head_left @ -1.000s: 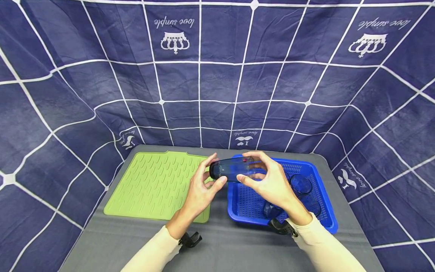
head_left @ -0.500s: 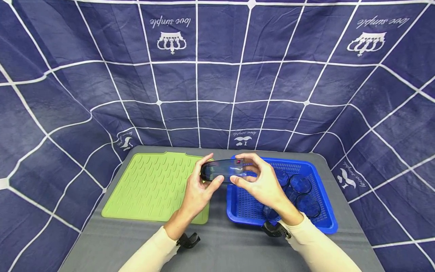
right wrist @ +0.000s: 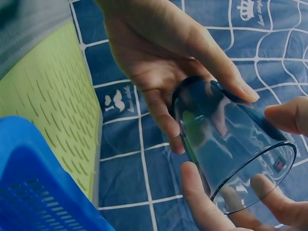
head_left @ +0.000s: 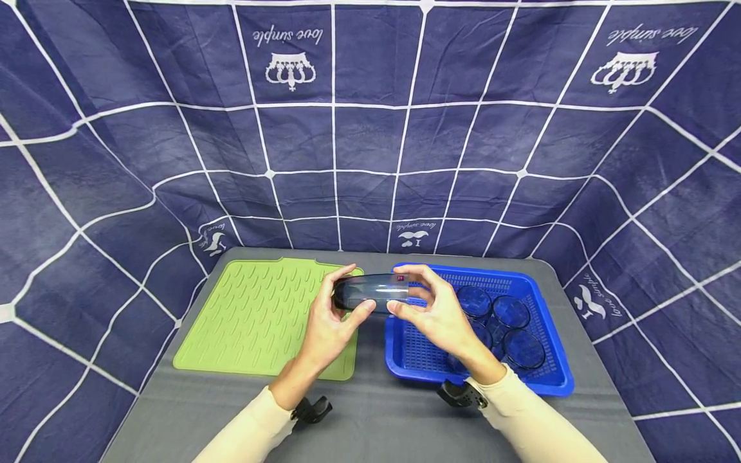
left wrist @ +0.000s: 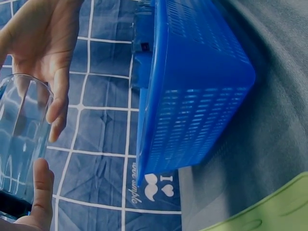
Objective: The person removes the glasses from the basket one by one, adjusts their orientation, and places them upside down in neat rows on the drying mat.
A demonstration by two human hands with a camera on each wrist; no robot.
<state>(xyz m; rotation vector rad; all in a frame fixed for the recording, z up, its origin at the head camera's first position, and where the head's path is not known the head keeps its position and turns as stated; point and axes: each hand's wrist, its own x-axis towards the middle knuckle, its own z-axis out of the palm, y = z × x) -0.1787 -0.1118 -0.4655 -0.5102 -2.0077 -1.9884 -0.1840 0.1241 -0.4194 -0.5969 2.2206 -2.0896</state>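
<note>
1. A transparent blue-tinted glass tumbler (head_left: 373, 292) is up in the air, lying on its side, above the gap between the mat and the basket, with 2 hands on it

2. The person's left hand (head_left: 325, 323) holds the dark, thick base end, thumb along the near side and fingers curled around the far side

3. The right hand (head_left: 441, 316) grips the other end, by the open rim, its thumb on the near side and its fingers spread around the glass; the 2 thumbs sit near each other but apart

4. A small dark square label with a red mark (head_left: 401, 278) shows close to that rim

5. To the person's right, a bright blue plastic basket with slotted walls (head_left: 393, 350) stands on the table, and I count at least 4 round blue glasses (head_left: 523, 349) bunched together inside, mostly towards its right half

6. To the left, a lime-green mat with raised oval ridges (head_left: 255, 315) lies flat, a strip of grey table covering (head_left: 370, 411) showing between it and the basket

7. Cream long sleeves (head_left: 535, 418) cover the forearms, and there is a black wrist mount (head_left: 312, 409) on each wrist

8. Behind everything hangs a navy cloth (head_left: 370, 141) with white grid lines and upside-down crowns
</note>
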